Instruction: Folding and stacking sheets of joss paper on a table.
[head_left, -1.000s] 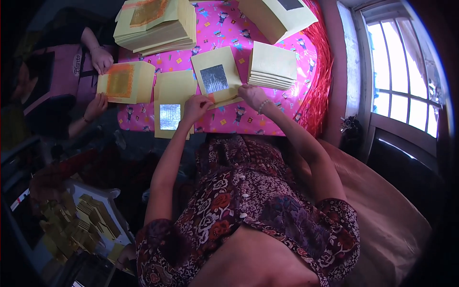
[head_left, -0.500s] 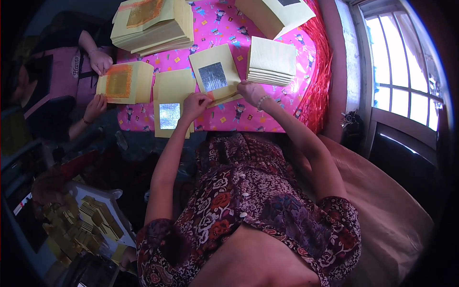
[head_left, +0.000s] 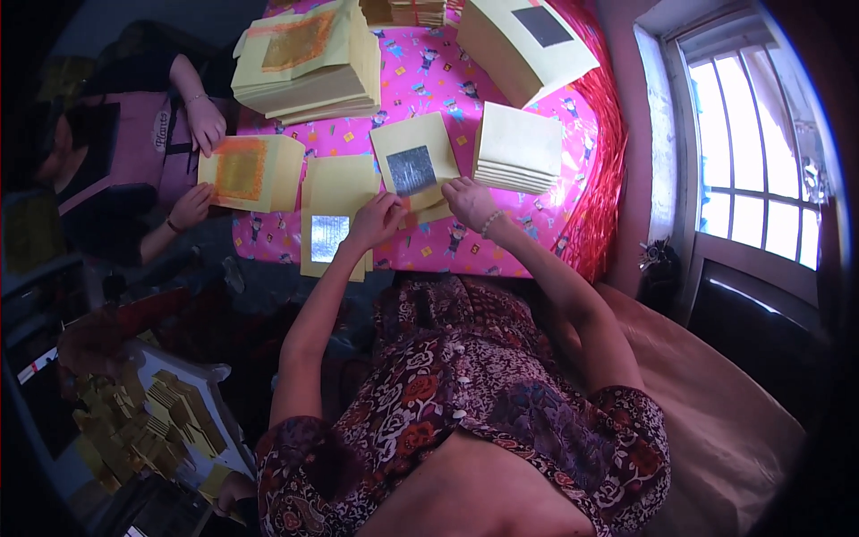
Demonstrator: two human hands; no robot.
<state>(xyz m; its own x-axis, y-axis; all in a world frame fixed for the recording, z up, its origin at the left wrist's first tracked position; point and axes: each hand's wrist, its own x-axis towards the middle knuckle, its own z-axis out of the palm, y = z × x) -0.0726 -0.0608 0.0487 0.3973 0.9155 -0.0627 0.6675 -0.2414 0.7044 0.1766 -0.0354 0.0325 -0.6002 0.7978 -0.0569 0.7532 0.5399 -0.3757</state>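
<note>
On the pink table cloth (head_left: 528, 219), your left hand (head_left: 376, 219) and right hand (head_left: 467, 199) pinch the lower edge of the yellow sheet with the silver square (head_left: 413, 163). Hold its edges lightly, keep it flat, and don't rub the silver.

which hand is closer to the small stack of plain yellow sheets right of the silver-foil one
Right. The right hand lies just beside the plain yellow stack, at its lower left corner; the left hand is farther left, past the silver-foil sheet.
</note>
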